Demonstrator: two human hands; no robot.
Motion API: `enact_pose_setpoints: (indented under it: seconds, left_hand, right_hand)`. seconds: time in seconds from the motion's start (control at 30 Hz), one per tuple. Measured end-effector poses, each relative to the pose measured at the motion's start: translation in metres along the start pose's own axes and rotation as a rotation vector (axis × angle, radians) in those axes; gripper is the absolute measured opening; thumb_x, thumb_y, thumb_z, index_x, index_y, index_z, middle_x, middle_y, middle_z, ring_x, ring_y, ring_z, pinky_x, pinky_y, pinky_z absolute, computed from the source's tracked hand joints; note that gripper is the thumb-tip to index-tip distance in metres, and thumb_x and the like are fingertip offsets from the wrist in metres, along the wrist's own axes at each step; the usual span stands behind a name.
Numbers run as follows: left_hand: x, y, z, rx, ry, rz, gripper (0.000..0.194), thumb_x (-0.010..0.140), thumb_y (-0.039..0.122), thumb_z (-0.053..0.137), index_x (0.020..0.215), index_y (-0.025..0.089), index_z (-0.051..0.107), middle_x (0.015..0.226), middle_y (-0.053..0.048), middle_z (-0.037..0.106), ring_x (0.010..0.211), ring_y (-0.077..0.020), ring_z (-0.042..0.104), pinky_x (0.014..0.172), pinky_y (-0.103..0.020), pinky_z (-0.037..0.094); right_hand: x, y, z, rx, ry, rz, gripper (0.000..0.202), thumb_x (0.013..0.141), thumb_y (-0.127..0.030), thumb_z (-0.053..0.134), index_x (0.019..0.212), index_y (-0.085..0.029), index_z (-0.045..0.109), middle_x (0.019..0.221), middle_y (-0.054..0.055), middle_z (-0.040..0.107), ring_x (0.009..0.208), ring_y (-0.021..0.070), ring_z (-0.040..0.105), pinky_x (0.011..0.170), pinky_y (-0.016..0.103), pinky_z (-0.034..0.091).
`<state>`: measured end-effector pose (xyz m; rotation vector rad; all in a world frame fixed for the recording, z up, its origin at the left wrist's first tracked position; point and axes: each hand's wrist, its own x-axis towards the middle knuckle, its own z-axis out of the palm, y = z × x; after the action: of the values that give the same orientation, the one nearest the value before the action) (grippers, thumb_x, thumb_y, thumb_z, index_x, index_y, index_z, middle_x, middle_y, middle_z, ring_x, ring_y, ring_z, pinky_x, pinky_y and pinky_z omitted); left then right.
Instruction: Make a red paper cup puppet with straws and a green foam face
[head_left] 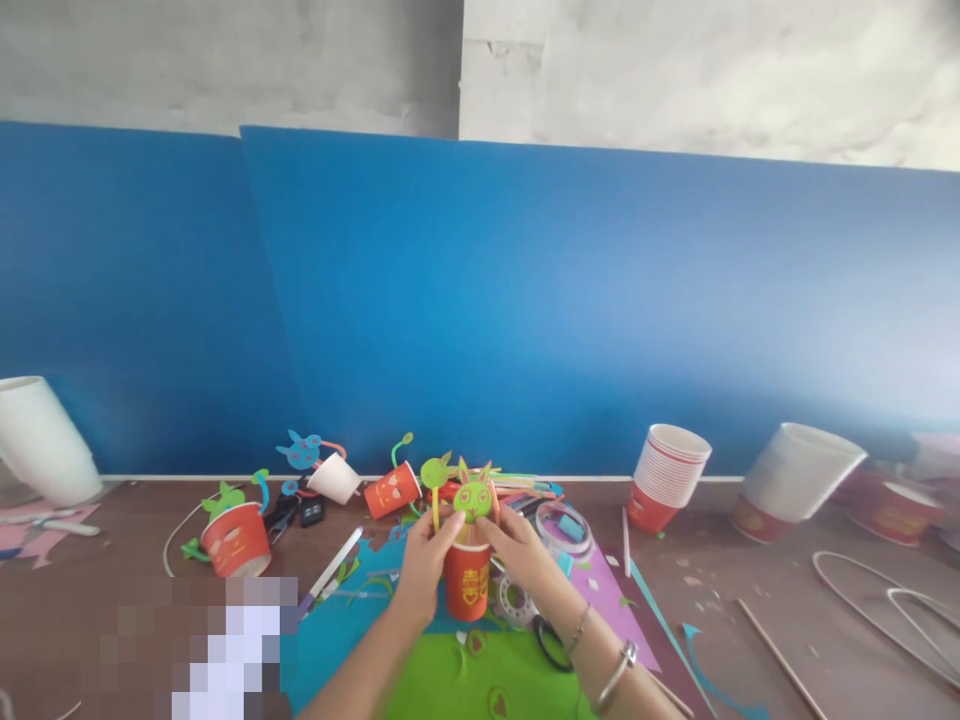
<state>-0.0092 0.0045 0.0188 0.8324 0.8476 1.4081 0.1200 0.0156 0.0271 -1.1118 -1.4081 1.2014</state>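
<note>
A red paper cup (466, 590) with gold lettering stands upright in front of me. Above its rim is a green paper rabbit face (472, 500) with pointed ears and drawn features. My left hand (426, 560) is closed at the left of the cup's rim, its thumb on the face's lower left edge. From the other side, my right hand (521, 550) pinches the face's lower right edge, close to an orange straw. A yellow straw with a round green paper piece (433, 473) rises beside my left fingers. Fingers hide part of the rim.
Green paper (442, 680), a purple sheet (611, 610) and tape rolls (516, 600) lie around the cup. Several decorated cups (240, 540) are at the left. Stacked paper cups (669, 470) stand right, near a blue partition (480, 300). A marker (334, 565) lies left.
</note>
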Motion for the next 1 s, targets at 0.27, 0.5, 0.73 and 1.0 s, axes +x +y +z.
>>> enact_pose_setpoints:
  seconds: [0.27, 0.5, 0.73, 1.0]
  left_hand:
    - [0.003, -0.007, 0.001, -0.148, 0.059, -0.07, 0.028, 0.059, 0.03, 0.08, 0.06, 0.016, 0.055, 0.054, 0.005, 0.062, 0.051, -0.0104, 0.057, 0.057, -0.022, 0.044]
    - [0.003, -0.014, -0.006, -0.198, 0.02, -0.071, 0.029, 0.062, 0.029, 0.08, 0.08, 0.015, 0.063, 0.074, -0.003, 0.072, 0.064, -0.0171, 0.067, 0.064, -0.027, 0.049]
    - [0.005, -0.013, -0.008, -0.17, 0.07, -0.076, 0.03, 0.056, 0.028, 0.084, 0.072, 0.014, 0.063, 0.066, -0.002, 0.071, 0.057, -0.0163, 0.066, 0.06, -0.027, 0.05]
    - [0.011, -0.018, -0.018, -0.102, 0.119, -0.053, 0.042, 0.063, 0.044, 0.078, 0.091, 0.016, 0.066, 0.089, -0.008, 0.075, 0.082, -0.0245, 0.071, 0.075, -0.033, 0.052]
  right_hand:
    - [-0.004, 0.01, 0.011, 0.355, -0.006, 0.063, 0.038, 0.066, -0.054, 0.073, 0.074, -0.017, 0.07, 0.07, 0.004, 0.07, 0.071, 0.0218, 0.065, 0.067, 0.031, 0.051]
    - [-0.002, 0.017, 0.012, 0.384, -0.024, 0.124, 0.037, 0.064, -0.05, 0.076, 0.073, -0.015, 0.07, 0.061, 0.002, 0.068, 0.06, 0.0165, 0.062, 0.062, 0.027, 0.048]
    - [-0.004, 0.002, 0.011, 0.388, -0.067, 0.158, 0.034, 0.063, -0.045, 0.078, 0.082, -0.017, 0.072, 0.076, 0.004, 0.073, 0.072, 0.0203, 0.067, 0.073, 0.031, 0.05]
    - [0.001, -0.008, -0.014, 0.137, -0.018, 0.221, 0.044, 0.074, -0.057, 0.063, 0.09, -0.016, 0.07, 0.086, 0.007, 0.072, 0.08, 0.0213, 0.065, 0.071, 0.03, 0.049]
